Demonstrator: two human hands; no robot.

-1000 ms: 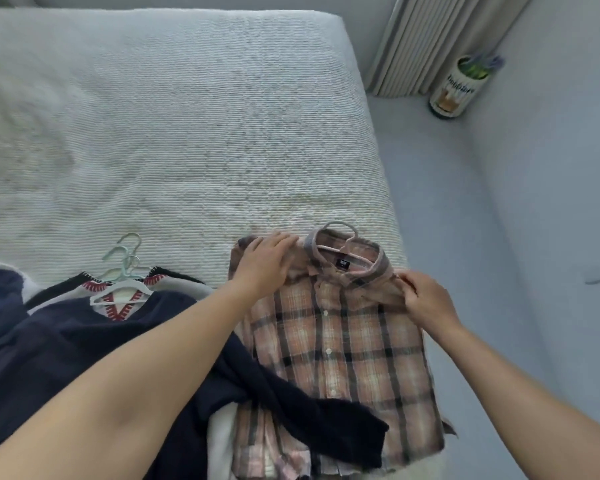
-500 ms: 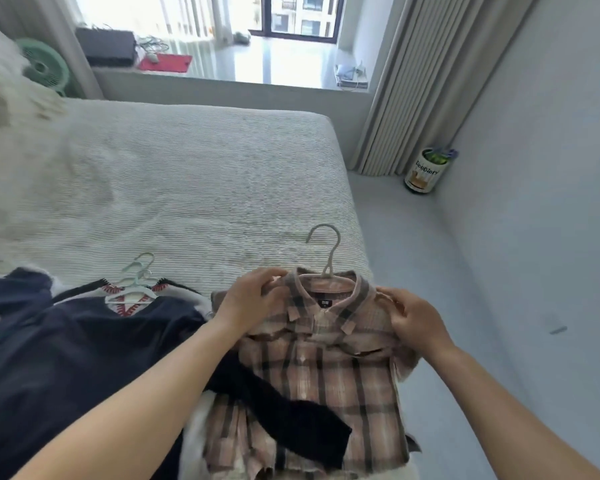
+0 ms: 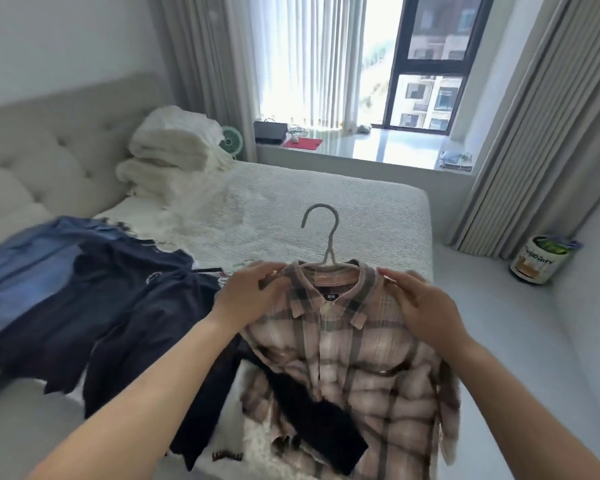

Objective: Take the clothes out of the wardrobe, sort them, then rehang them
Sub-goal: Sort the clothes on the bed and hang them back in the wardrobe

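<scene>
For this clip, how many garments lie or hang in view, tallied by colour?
Pink plaid shirt, on a hanger, held by the left hand and the right hand: 1
Navy garments: at least 1; the overlap hides the exact count
Light blue garment: 1
Total: at least 3

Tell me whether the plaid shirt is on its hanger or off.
On. The hanger sits inside the plaid shirt collar, hook sticking up, while the left hand and right hand grip the shoulders.
</scene>
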